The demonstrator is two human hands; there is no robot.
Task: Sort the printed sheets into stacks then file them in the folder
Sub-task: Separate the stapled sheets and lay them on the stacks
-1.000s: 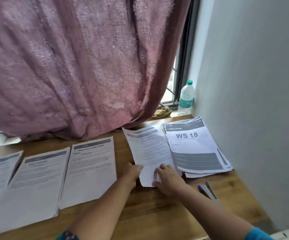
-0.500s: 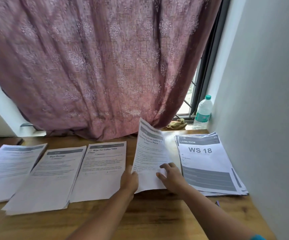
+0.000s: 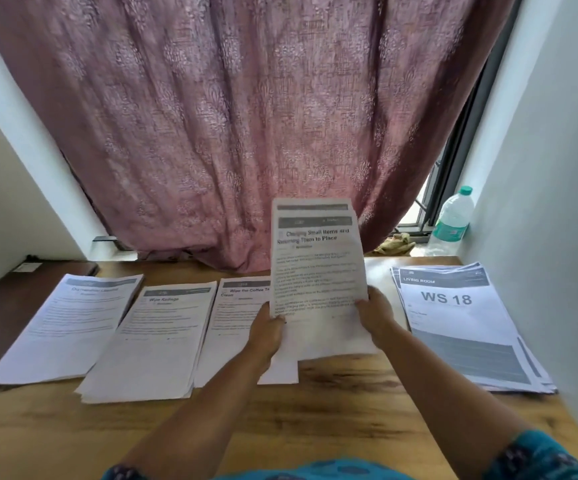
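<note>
I hold a thin stack of printed sheets (image 3: 317, 268) upright above the wooden table (image 3: 315, 420), its heading about small items facing me. My left hand (image 3: 267, 329) grips its lower left edge and my right hand (image 3: 376, 313) grips its lower right edge. On the table lie three stacks in a row: a far-left stack (image 3: 69, 327), a "Wipe Railings" stack (image 3: 156, 341) and a "Wipe the Coffee Table" stack (image 3: 235, 317), the last partly hidden by my left hand. A thicker "WS 18" pile (image 3: 460, 323) lies at the right. No folder is identifiable.
A dark flat object (image 3: 0, 306) lies under the far-left stack at the table's left end. A pink curtain (image 3: 246, 116) hangs behind the table. A plastic water bottle (image 3: 452, 223) stands on the window sill at the right. The white wall (image 3: 557, 202) bounds the table's right side.
The sheets lay flat on the table under both hands; now they are lifted upright and held by both lower edges. The view has turned left, showing more of the left stacks.
</note>
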